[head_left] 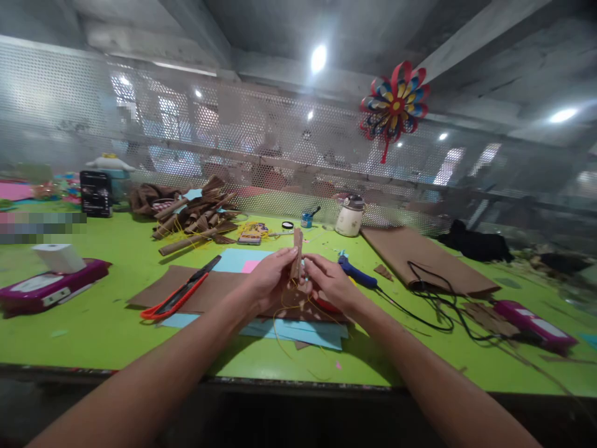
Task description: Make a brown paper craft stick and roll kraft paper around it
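Both hands, left hand (270,277) and right hand (329,283), pinch an upright brown paper roll (297,252) above the table's (93,323) near edge; orange-handled scissors (180,295) lie left, blue glue gun (357,272) right.

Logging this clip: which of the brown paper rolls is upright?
The brown paper roll pinched between left hand and right hand; the pile of rolls behind lies flat on the green table.

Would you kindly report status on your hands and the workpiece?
Left hand and right hand both gripping brown paper roll, upright. Yellow thread hangs beneath. Scissors left, glue gun right, on table.
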